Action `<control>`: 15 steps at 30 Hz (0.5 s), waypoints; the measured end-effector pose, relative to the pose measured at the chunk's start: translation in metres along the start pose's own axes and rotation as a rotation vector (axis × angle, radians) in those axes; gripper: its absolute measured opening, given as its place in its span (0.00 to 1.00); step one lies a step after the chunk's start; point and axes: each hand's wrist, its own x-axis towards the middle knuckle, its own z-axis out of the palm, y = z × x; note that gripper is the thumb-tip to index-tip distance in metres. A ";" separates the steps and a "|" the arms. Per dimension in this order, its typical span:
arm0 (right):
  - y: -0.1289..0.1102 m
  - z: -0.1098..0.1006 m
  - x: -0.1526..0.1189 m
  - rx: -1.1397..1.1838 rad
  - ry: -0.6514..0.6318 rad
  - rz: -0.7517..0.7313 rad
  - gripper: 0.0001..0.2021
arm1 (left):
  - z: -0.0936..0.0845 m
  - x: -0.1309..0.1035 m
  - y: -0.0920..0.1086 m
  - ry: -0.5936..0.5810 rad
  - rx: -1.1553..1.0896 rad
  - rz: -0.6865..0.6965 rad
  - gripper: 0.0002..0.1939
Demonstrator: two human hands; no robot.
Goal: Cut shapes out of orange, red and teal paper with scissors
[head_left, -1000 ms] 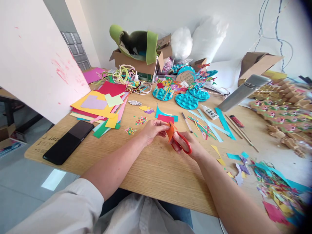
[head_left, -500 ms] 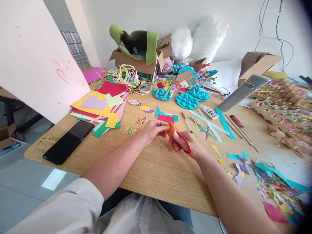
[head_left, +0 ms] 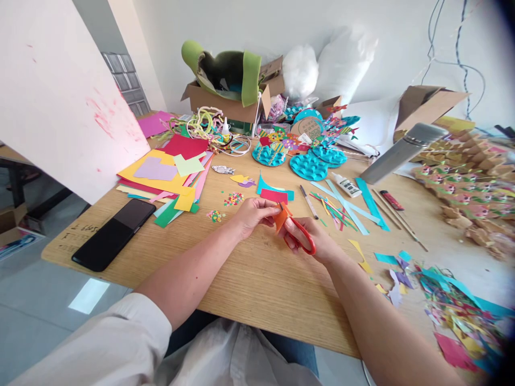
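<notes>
Near the middle of the table my left hand [head_left: 257, 215] pinches a small piece of orange paper [head_left: 282, 215]. My right hand [head_left: 308, 238] is wrapped round the handles of red scissors [head_left: 309, 245], whose blades are at the orange paper, mostly hidden by it. Just behind the hands lie a red paper rectangle [head_left: 274, 196] and a teal paper piece [head_left: 286, 195]. A pen [head_left: 309, 201] rests right of them, beside thin paper strips [head_left: 336, 212]. Small coloured paper dots [head_left: 233, 199] lie to the left of my left hand.
On the left are a black phone [head_left: 113, 234] and stacked coloured paper [head_left: 148, 174]. A glue bottle [head_left: 346, 185], a grey flask [head_left: 402, 151] and paper scraps [head_left: 458, 311] are on the right. Behind stand a cardboard box [head_left: 225, 107] and blue trays [head_left: 309, 165].
The orange paper has shifted slightly between my fingers and its visible shape has changed a little. Both hands keep nearly the same place and grip.
</notes>
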 end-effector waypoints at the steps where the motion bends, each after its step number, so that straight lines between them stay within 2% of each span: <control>1: 0.000 0.000 0.000 0.001 0.000 0.001 0.31 | 0.000 0.000 0.000 -0.006 0.002 -0.001 0.15; 15: 0.000 0.001 0.001 0.014 0.027 0.010 0.29 | -0.001 0.001 -0.001 -0.026 -0.008 -0.010 0.16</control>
